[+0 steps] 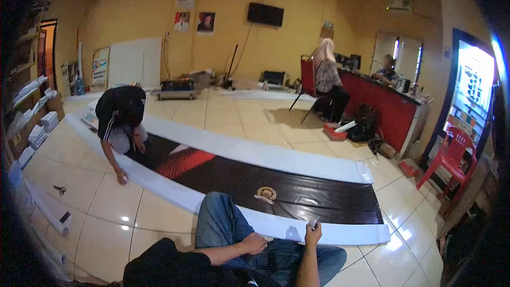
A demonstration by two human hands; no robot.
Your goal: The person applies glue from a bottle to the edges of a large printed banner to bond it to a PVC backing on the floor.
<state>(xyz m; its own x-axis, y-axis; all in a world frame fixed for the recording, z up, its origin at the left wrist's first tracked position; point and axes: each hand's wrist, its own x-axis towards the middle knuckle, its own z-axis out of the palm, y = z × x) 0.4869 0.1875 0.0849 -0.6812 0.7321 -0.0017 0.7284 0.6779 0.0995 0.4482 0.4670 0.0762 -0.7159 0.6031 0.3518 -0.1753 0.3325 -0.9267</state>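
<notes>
A long dark banner [319, 195] with a red patch and a round gold emblem lies on the tiled floor, with white strips [260, 155] along both long edges. My left hand [255, 243] rests closed on my jeans near my knee; what it holds, if anything, is hidden. My right hand [313, 234] is raised over the near white strip, its fingers closed round a small pale object [314, 222] that is too small to name. A crumpled pale scrap [263, 199] lies beside the emblem.
A co-worker [121, 111] crouches at the banner's left end, one hand on the near strip. Scissors [60, 190] lie on the floor at the left. Another person [328, 74] sits at a red counter [385, 117]. A red plastic chair [456, 154] stands at the right.
</notes>
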